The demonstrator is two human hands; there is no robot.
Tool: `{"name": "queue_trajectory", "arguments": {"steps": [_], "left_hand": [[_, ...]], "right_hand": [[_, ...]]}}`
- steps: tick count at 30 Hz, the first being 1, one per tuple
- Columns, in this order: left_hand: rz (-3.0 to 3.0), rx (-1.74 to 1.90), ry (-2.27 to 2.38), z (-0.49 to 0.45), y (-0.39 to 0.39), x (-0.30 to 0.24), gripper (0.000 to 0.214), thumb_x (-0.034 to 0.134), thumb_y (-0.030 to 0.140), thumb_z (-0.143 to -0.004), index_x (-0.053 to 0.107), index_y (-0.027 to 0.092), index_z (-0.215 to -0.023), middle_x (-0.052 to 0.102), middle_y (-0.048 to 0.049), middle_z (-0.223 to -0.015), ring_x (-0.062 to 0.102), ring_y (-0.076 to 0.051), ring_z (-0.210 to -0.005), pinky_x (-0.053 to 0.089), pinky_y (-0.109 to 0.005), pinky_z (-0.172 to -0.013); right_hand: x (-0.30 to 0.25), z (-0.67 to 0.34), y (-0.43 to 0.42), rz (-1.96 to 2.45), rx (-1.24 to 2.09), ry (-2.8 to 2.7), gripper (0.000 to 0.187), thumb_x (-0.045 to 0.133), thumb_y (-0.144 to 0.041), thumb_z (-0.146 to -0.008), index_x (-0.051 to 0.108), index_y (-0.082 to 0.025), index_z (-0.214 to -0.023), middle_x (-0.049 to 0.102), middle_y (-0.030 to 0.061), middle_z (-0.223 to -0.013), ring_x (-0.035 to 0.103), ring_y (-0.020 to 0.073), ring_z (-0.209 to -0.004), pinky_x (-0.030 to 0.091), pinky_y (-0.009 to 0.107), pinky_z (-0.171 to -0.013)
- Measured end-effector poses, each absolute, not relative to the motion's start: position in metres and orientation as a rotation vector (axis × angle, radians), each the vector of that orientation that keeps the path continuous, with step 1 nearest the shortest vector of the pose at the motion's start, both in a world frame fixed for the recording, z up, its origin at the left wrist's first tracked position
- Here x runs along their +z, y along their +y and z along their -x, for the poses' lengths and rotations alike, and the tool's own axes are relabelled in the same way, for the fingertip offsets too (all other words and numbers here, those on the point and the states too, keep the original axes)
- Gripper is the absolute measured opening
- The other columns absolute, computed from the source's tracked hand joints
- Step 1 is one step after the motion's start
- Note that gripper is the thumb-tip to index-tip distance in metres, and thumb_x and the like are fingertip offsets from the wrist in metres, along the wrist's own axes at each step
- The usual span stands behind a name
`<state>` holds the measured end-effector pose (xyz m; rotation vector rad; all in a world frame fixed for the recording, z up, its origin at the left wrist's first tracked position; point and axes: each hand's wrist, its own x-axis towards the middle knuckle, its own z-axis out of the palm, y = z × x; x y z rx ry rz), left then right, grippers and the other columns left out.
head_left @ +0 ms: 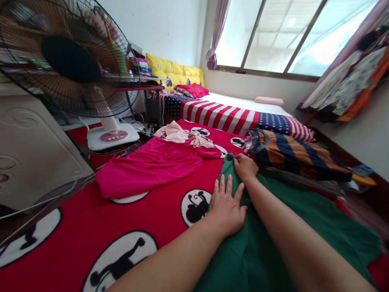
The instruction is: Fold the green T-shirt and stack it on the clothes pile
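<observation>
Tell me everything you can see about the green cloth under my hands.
The plain dark green fabric garment lies spread and slightly wrinkled over the red blanket with black-and-white circle prints. The left hand rests flat on its left edge; the right hand pinches its far corner beside a striped orange-and-navy cloth.

Left hand (226, 209): lies flat, fingers spread, on the near edge of a dark green cloth garment (304, 219).
Right hand (245, 167): pinches the garment's far corner.
Surface: red blanket with black-and-white monkey circles (75, 227).
Nearby: bright pink shirt (152, 164), striped orange-and-navy cloth (291, 152), white standing fan (69, 61).
</observation>
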<state>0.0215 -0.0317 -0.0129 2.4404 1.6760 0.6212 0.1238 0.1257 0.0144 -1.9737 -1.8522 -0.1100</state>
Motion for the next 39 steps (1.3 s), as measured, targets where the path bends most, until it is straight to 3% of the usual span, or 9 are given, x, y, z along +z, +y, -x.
{"name": "queue_trajectory", "arguments": {"steps": [3,9,13,19,22,25,34,39], "left_hand": [[-2.450,0.606,1.684,-0.022,-0.032,-0.013,0.066,0.041,0.054,-0.091,0.030,0.025,-0.149,0.018,-0.0138,-0.158,0.007,-0.038,-0.145,0.014,-0.057,-0.116],[-2.470,0.603,1.715,-0.023,-0.031,-0.014,0.068,0.041,0.054,-0.090,0.031,0.022,-0.149,0.021,-0.0160,-0.157,0.010,-0.037,-0.145,0.013,-0.055,-0.116],[-2.491,0.593,1.718,-0.022,-0.030,-0.015,0.067,0.041,0.053,-0.091,0.030,0.023,-0.150,0.023,-0.0157,-0.156,0.012,-0.037,-0.145,0.014,-0.055,-0.116],[-2.500,0.547,1.712,-0.020,-0.029,-0.015,0.069,0.039,0.054,-0.091,0.027,0.021,-0.151,0.020,-0.0148,-0.157,0.011,-0.036,-0.145,0.013,-0.054,-0.116],[-2.494,0.536,1.704,-0.020,-0.029,-0.014,0.069,0.038,0.054,-0.092,0.026,0.021,-0.151,0.018,-0.0135,-0.158,0.009,-0.036,-0.146,0.013,-0.053,-0.116],[-2.486,0.535,1.701,-0.020,-0.028,-0.014,0.067,0.038,0.054,-0.092,0.029,0.022,-0.150,0.018,-0.0120,-0.158,0.009,-0.036,-0.146,0.013,-0.053,-0.117],[-2.490,0.560,1.698,-0.019,-0.028,-0.015,0.065,0.038,0.053,-0.092,0.032,0.024,-0.149,0.021,-0.0114,-0.158,0.011,-0.036,-0.145,0.013,-0.051,-0.117],[-2.493,0.564,1.694,-0.019,-0.028,-0.015,0.064,0.039,0.053,-0.092,0.033,0.023,-0.148,0.022,-0.0119,-0.157,0.013,-0.036,-0.145,0.013,-0.051,-0.117]], "right_hand": [[0.014,-0.126,0.127,1.956,-0.110,-1.941,0.025,0.051,-0.034,-0.090,0.068,-0.020,-0.102,0.070,0.0125,-0.096,0.067,0.0267,-0.088,0.046,0.034,-0.073],[0.022,-0.158,0.091,1.772,-0.262,-2.121,0.033,0.040,-0.025,-0.096,0.058,-0.022,-0.123,0.062,0.0084,-0.122,0.061,0.0223,-0.102,0.043,0.029,-0.079],[0.014,-0.187,0.067,1.809,-0.494,-2.120,0.034,0.049,-0.028,-0.091,0.060,-0.016,-0.121,0.065,0.0124,-0.111,0.058,0.0281,-0.102,0.043,0.034,-0.078],[0.017,-0.205,0.058,1.651,-0.323,-1.976,0.024,0.049,-0.028,-0.090,0.069,-0.024,-0.103,0.068,0.0031,-0.099,0.061,0.0193,-0.091,0.039,0.027,-0.065],[0.021,-0.211,0.056,1.657,-0.407,-1.845,0.025,0.049,-0.031,-0.090,0.070,-0.024,-0.101,0.067,0.0036,-0.098,0.061,0.0199,-0.092,0.037,0.027,-0.063],[0.019,-0.217,0.055,1.852,-0.280,-1.866,0.022,0.053,-0.029,-0.086,0.072,-0.023,-0.096,0.068,0.0049,-0.100,0.061,0.0205,-0.085,0.037,0.027,-0.061],[0.015,-0.231,0.050,1.753,-0.163,-1.837,0.021,0.052,-0.026,-0.083,0.069,-0.020,-0.094,0.067,0.0056,-0.093,0.061,0.0204,-0.081,0.042,0.029,-0.069],[0.025,-0.222,0.016,1.633,-0.308,-1.787,0.024,0.051,-0.037,-0.088,0.065,-0.019,-0.096,0.064,0.0063,-0.097,0.060,0.0197,-0.082,0.041,0.029,-0.067]]}}
